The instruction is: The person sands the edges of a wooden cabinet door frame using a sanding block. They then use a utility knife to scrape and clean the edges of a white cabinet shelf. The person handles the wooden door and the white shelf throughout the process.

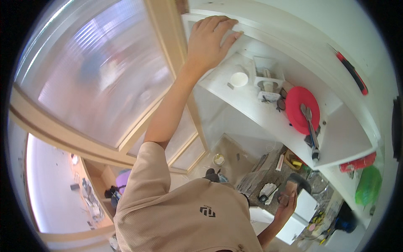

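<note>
My left hand (212, 42) reaches up to the white shelf unit (226, 94) and rests on its upper edge. Its fingers lie over the board with the thumb apart, and nothing shows in them. Low on the right, my right hand (286, 204) holds a small tan-brown flat piece (289, 189) between thumb and fingers; its exact kind is unclear. On the shelf near my left hand are a round white lid or cup (239, 79) and a white plastic holder (268, 77). Farther right, metal utensils (310, 122) lie across a red round plate (300, 103).
A wood-framed translucent panel (166, 42) stands close left of my raised arm. Below the shelf, a cluttered dark counter (262, 178) stands beside white boxes or panels (308, 206). A red-black cutter (352, 71), red roll (357, 163) and green bottle (369, 185) are at right.
</note>
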### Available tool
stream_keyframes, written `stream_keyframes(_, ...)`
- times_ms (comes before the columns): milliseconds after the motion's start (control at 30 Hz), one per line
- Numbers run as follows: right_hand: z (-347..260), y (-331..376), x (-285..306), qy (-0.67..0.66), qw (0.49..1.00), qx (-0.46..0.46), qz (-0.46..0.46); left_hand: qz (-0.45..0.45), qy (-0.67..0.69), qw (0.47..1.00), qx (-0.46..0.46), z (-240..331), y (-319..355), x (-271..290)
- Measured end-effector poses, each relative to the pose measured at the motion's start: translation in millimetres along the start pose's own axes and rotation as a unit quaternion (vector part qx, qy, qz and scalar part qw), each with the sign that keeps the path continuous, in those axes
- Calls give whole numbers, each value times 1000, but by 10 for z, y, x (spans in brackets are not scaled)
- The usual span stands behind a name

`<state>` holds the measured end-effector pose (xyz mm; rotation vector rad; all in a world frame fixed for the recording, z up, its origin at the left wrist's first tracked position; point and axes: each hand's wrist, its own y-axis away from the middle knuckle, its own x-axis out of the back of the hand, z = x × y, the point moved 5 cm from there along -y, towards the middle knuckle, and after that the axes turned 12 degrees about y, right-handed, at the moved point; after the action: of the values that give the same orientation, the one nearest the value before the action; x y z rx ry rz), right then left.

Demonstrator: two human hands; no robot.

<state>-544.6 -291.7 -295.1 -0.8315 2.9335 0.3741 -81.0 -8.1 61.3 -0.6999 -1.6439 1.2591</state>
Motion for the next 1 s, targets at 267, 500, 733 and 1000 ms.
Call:
stream_keyframes(267, -250, -225, -800, 65, 990, -9, -123, 8, -30, 995, 90, -745, 244, 287)
stream_keyframes(500, -315, -198, -1325, 60, 988, -16, -141, -24, -78, 990, 111, -937, 257, 326)
stream_keyframes(733, -453, -184, -1594, 46, 990, -2, -135, -37, -110, 981, 158, -928, 278, 194)
stream_keyframes(1000, -594, -108, -2084, 13, 960, 36, -277, -35, -91, 981, 167, -907, 350, 161)
